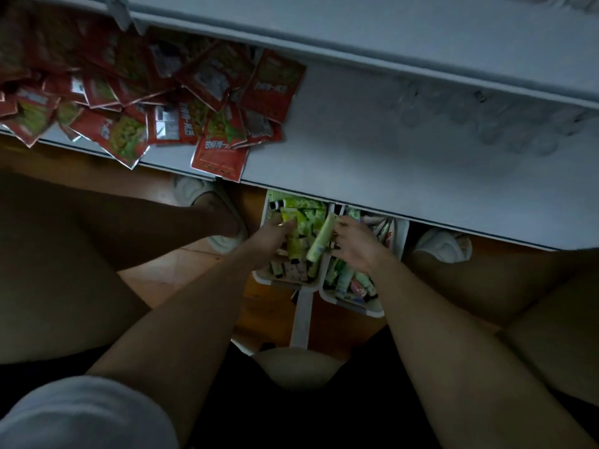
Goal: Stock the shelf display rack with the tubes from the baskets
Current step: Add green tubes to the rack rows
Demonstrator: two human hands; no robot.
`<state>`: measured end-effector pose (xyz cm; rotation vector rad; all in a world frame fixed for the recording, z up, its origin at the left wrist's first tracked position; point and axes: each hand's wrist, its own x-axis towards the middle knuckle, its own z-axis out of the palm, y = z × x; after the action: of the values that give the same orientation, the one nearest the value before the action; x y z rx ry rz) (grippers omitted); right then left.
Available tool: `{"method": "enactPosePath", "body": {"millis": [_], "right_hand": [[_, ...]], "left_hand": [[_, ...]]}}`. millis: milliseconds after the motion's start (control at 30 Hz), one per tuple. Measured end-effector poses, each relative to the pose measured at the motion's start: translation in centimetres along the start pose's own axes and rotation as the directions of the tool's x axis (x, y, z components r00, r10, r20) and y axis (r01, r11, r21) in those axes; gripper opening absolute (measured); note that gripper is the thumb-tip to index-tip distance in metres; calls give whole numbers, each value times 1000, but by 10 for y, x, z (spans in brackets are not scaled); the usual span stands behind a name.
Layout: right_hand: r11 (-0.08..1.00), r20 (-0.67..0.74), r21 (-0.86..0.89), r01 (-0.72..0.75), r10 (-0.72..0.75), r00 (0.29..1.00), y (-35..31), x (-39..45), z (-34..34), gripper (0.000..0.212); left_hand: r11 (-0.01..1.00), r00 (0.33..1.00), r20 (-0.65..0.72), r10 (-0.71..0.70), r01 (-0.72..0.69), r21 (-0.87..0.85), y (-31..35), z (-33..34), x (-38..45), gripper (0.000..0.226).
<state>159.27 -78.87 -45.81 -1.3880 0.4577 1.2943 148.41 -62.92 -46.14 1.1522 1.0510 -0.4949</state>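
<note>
Two white baskets stand side by side on the floor under the shelf edge. The left basket (261, 277) holds several green and yellow tubes; the right basket (353, 306) holds mixed green, pink and white tubes. My left hand (270, 236) reaches into the left basket and its fingers grip a yellow-green tube (288, 218). My right hand (355, 246) holds a pale green tube (321, 241) that slants over the rim between the two baskets. The white shelf (372, 150) lies above the baskets, with a bare stretch on its right half.
A heap of red snack packets (155, 102) covers the shelf's left part, some hanging over its front edge. An upper shelf board (356, 37) overhangs at the top. My knees and white shoes (444, 246) flank the baskets on the wooden floor.
</note>
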Motion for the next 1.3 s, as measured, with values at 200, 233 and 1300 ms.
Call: {"method": "enactPosePath", "body": {"millis": [200, 233, 1300], "right_hand": [[863, 277, 505, -5, -157, 948, -39, -49, 20, 46], [847, 331, 532, 3, -211, 920, -46, -59, 24, 52], [718, 470, 293, 631, -684, 559, -161, -239, 91, 47]], "left_hand": [[983, 979, 100, 179, -173, -64, 40, 18, -38, 48], [975, 969, 117, 218, -211, -68, 48, 21, -48, 38], [690, 572, 408, 712, -677, -256, 191, -9, -227, 43]]}}
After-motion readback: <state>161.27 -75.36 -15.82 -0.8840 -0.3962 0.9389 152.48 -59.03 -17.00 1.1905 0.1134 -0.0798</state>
